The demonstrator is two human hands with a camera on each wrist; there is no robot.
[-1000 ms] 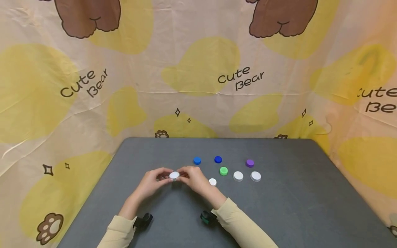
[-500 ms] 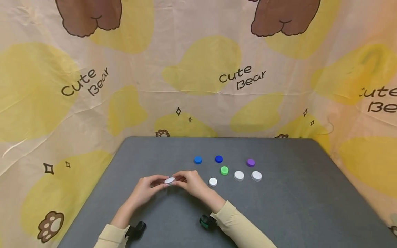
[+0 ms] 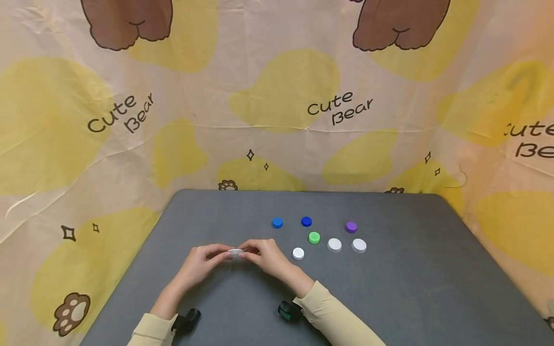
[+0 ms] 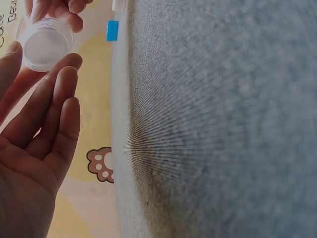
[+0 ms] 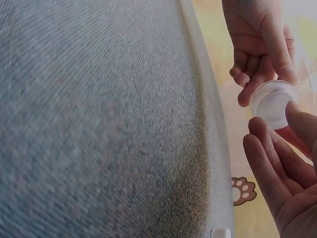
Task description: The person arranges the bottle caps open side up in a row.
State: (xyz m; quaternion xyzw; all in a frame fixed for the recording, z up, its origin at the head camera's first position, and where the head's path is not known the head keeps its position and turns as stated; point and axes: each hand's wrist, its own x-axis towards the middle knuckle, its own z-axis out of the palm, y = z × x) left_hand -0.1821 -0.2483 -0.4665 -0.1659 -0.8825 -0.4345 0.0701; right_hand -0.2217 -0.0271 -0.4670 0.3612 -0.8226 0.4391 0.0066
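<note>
Both hands hold a small round clear plastic jar (image 3: pixel 235 252) with a ribbed rim, just above the left middle of the table. In the head view it is tilted so that its edge shows. My left hand (image 3: pixel 200 262) pinches it between thumb and fingers from the left. From the opposite side my right hand (image 3: pixel 269 258) grips its rim. The left wrist view shows the jar's round, whitish face (image 4: pixel 45 48) between the fingertips. In the right wrist view the same jar (image 5: pixel 273 105) sits between both hands, partly covered by a thumb.
Right of the hands lie a small white cap (image 3: pixel 298 253), a green cap (image 3: pixel 314 237) and two larger white-topped jars, one (image 3: pixel 334 245) beside the other (image 3: pixel 358 245). Farther back are a light blue cap (image 3: pixel 277 222), a dark blue cap (image 3: pixel 306 221) and a purple cap (image 3: pixel 351 227) on the grey table (image 3: pixel 411 288).
Both hands have moved the jar a little left and nearer to me. Its white top faced up earlier; now it is turned so the rim shows. The other pieces have stayed put.
</note>
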